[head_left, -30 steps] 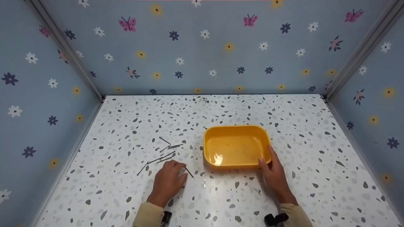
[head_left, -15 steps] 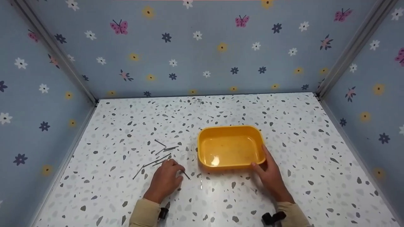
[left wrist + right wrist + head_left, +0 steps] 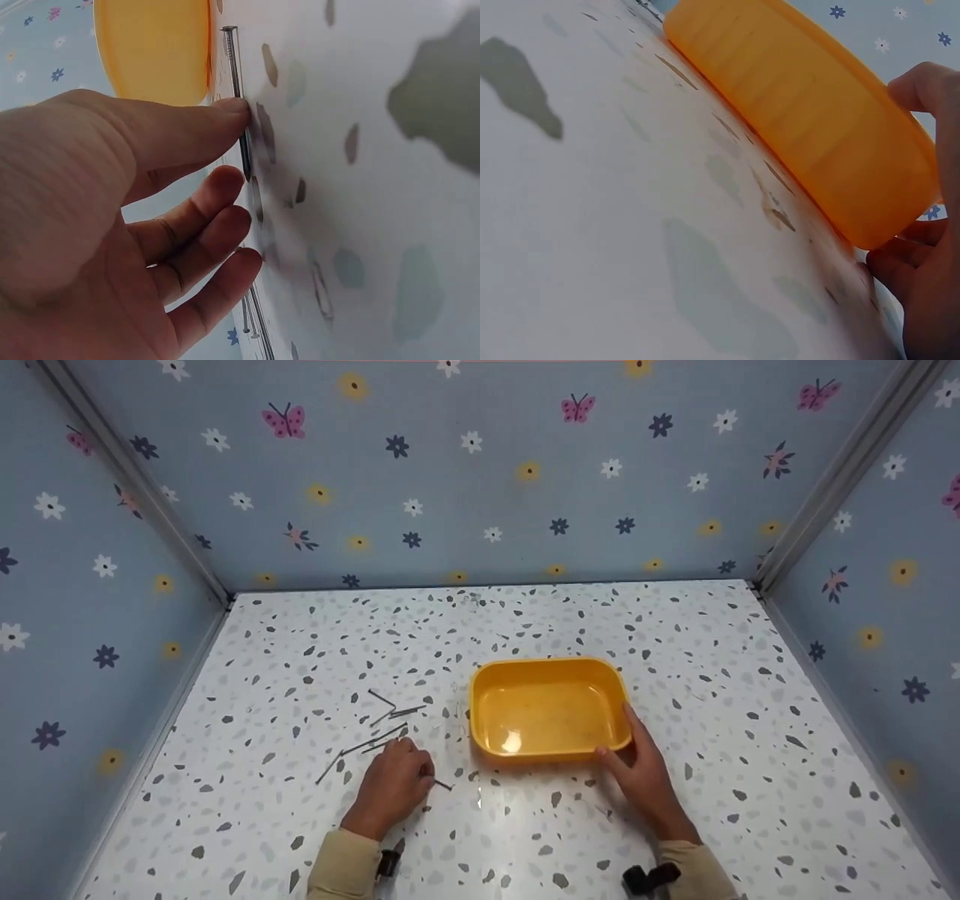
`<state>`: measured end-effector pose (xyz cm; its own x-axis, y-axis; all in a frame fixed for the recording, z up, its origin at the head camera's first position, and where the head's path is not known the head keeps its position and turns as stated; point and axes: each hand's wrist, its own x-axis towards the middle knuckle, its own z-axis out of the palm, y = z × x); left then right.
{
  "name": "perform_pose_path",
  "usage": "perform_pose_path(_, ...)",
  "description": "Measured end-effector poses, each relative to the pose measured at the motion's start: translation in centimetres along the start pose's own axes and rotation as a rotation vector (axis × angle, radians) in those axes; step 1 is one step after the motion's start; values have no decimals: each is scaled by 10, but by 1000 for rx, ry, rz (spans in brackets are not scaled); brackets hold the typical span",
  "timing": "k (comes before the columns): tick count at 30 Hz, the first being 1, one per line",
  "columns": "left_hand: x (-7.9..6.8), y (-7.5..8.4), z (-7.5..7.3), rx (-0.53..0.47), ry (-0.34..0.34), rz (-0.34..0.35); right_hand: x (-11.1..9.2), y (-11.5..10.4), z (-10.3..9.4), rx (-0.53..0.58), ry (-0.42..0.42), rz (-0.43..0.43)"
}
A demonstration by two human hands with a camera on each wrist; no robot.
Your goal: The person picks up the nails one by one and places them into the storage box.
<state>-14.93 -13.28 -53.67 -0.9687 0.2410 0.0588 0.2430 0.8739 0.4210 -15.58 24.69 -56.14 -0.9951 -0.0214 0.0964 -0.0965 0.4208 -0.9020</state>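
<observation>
My left hand (image 3: 394, 787) pinches a dark metal nail (image 3: 443, 784) between thumb and index finger, low over the tabletop. In the left wrist view the nail (image 3: 233, 64) shows its flat head upward and its point below the thumb (image 3: 225, 112); the other fingers are loosely bent. More nails (image 3: 373, 739) lie loose just beyond this hand, one partly hidden by it. A yellow plastic container (image 3: 551, 716) with rounded corners stands on the table to the right. My right hand (image 3: 649, 791) grips its near right corner, thumb at the rim and fingers along the side.
The white speckled tabletop (image 3: 600, 622) is bounded by a flowered blue back panel (image 3: 480, 495) and matching side panels, with metal posts at the back corners. Each wrist wears a black camera mount (image 3: 651, 879).
My left thumb and index finger have come together on the nail, which has turned slightly. The right hand stays at the container. The head view has shifted a little.
</observation>
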Motion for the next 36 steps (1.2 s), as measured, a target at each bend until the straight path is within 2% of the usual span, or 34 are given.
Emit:
perform_pose_path(13, 3, 3, -1, 69, -20, 15, 0, 4, -1, -5, 10, -41)
perform_pose_path(24, 7, 6, 1, 118, -38, 11, 1, 2, -1, -3, -6, -7)
perform_pose_path(31, 9, 7, 2, 153, -32, 45, 1, 2, 0, -8, 0, -9)
perform_pose_path(36, 11, 7, 3, 169, -45, 39, 2, 1, 0, 9, 2, -3)
